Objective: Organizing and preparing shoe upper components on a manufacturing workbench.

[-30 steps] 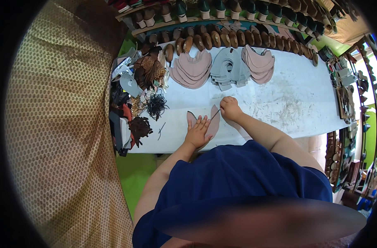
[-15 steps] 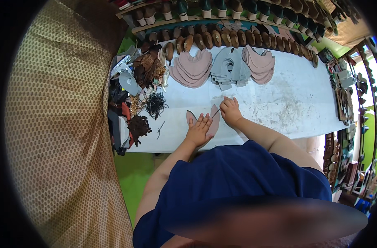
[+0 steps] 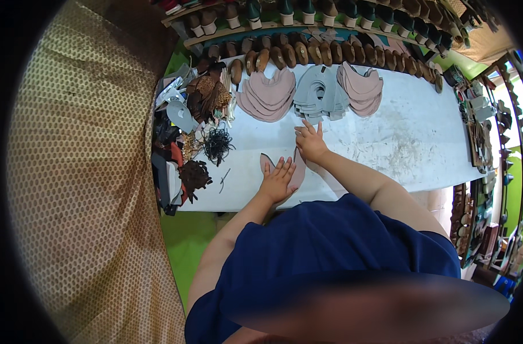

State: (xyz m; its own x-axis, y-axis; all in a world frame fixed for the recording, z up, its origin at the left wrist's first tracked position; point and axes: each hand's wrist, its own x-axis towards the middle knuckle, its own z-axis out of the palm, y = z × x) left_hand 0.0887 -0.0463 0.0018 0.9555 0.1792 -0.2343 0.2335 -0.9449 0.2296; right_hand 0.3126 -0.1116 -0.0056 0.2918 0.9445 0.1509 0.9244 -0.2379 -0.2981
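On the white-covered table, a pink curved shoe-upper piece (image 3: 299, 167) lies close in front of me, with a dark line along its inner edge. My left hand (image 3: 277, 179) rests flat across it, fingers spread, pressing the middle. My right hand (image 3: 312, 143) hovers at the far end of the piece's right arm. Its thumb and forefinger look pinched together while other fingers stretch away; what they hold is mostly hidden, though a thin dark sliver shows just below them.
Beyond my hands lie two stacks of pink pieces (image 3: 265, 100) and a grey stack (image 3: 332, 92). Brown shoe lasts (image 3: 301, 53) line the far edge. Black cords (image 3: 218, 145) and dark brown strips (image 3: 195, 175) are heaped on the left, beside a patterned curtain (image 3: 89, 172).
My right hand has moved slightly away from me and left, and its fingers have lifted. The thin dark thing at its fingertips shows less now. My left hand stays in place.
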